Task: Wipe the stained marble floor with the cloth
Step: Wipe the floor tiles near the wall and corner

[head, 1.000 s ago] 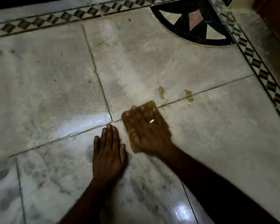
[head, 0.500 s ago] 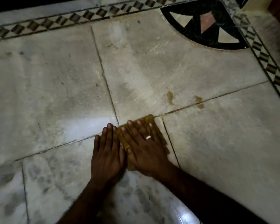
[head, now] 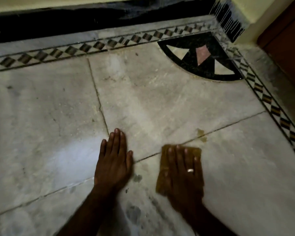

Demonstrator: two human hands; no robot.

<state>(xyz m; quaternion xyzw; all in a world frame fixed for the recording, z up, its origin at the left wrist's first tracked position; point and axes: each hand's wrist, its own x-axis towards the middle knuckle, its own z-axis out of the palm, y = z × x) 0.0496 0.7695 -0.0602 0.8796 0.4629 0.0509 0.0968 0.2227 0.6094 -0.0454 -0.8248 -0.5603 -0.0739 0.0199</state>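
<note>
A folded yellow-brown cloth [head: 163, 169] lies flat on the pale marble floor [head: 160, 99]. My right hand [head: 184, 174], wearing a ring, presses down on the cloth with fingers spread, covering most of it. A small brownish stain [head: 201, 133] sits on the tile joint just beyond the cloth's far right corner. My left hand [head: 113, 160] rests flat on the bare floor to the left of the cloth, fingers together, holding nothing.
A patterned diamond border [head: 109, 43] runs along the far edge and down the right side. A black fan-shaped inlay [head: 201, 60] fills the far right corner. A dark skirting and wall lie beyond; a brown wooden door [head: 286, 40] stands at right.
My right hand has slid the cloth to the right, away from my left hand, and only one stain still shows. The view has tilted up, showing the wall.
</note>
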